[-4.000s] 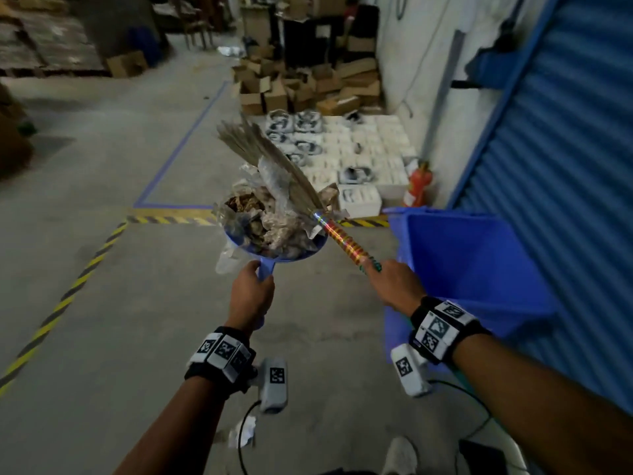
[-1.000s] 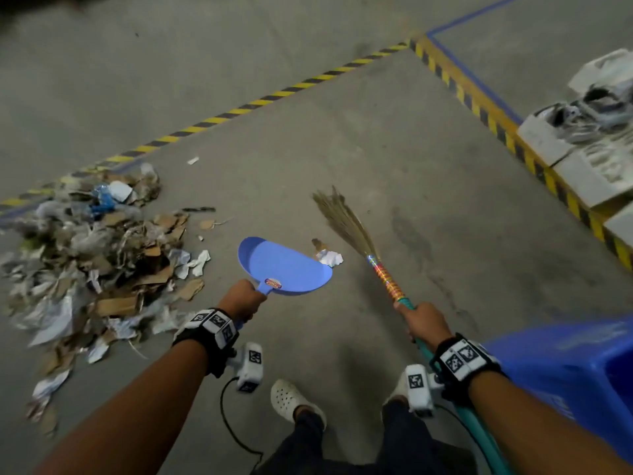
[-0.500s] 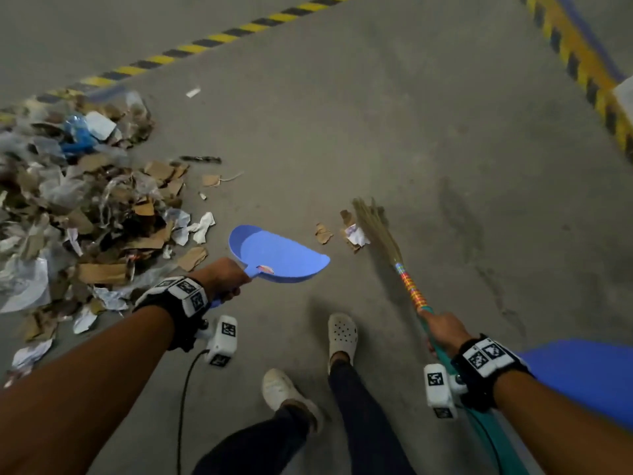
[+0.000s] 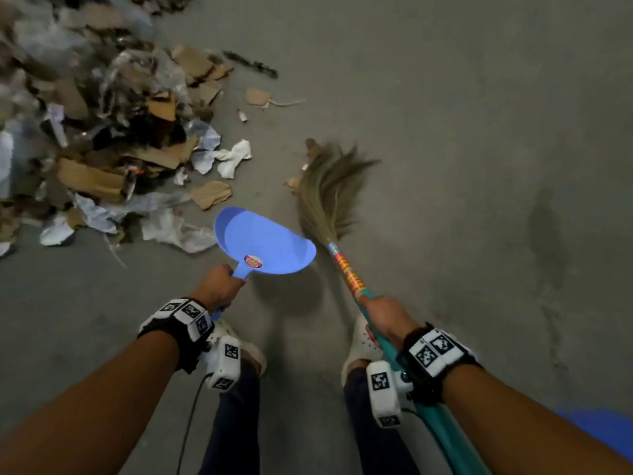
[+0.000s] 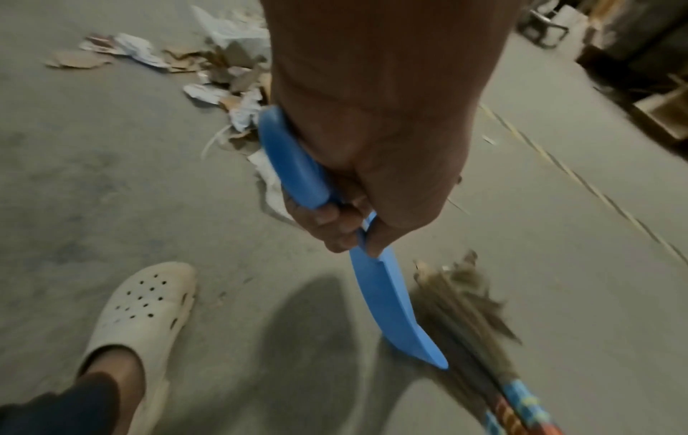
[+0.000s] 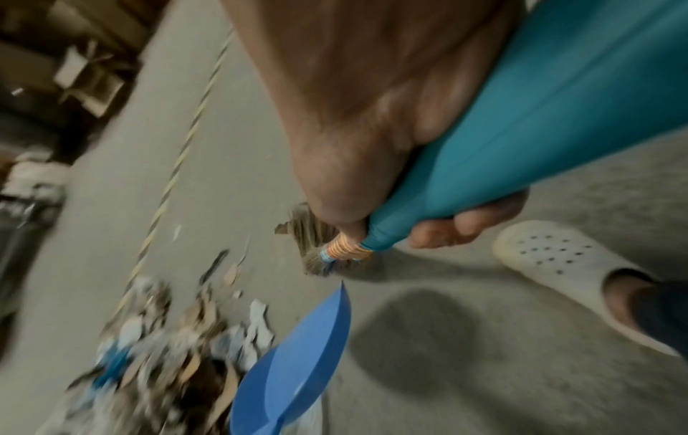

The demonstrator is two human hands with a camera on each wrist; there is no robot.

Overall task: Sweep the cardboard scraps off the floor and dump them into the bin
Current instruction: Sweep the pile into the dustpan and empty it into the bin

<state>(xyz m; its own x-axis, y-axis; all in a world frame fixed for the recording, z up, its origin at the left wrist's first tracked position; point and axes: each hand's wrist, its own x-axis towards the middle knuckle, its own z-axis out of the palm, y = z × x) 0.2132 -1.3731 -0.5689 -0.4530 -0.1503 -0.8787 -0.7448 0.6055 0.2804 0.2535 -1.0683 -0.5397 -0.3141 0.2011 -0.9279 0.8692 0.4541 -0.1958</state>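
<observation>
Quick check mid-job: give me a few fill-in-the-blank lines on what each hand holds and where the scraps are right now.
1. The left hand grips the handle of the blue ____.
2. The right hand grips the ____ by its teal handle.
3. The dustpan currently holds ____ scraps.
4. The scrap pile lies on the person's ____ side.

Missing words: dustpan; broom; no; left

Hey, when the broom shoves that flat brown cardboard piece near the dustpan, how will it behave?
The cardboard piece looks thin and flat, so it is probably light and should slide easily on the smooth concrete floor. Its torn, ragged edges suggest it may bend or catch. The soft bristles of the broom might ride over it.
</observation>
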